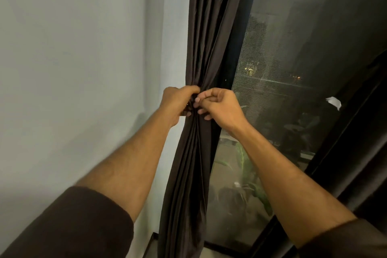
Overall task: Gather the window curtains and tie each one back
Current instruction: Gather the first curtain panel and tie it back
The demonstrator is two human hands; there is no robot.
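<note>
The pale wall point(73, 58) and dark window point(282, 90) frame a dark curtain point(207, 27) hanging at the window's left edge, its long axis vertical, folds running top to bottom. It is already gathered into a narrow bundle; the tying looks unfinished. A second curtain point(356, 163) on the right appears untied. The left hand point(178, 100) grips the cinched waist, and the right hand point(217, 103) pinches fabric or a tie there.

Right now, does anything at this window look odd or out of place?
One thing: a small white scrap sits on the dark frame right of the glass, and I cannot tell what it is. The curtain is neatly bunched where the left hand and right hand grip it.
</note>
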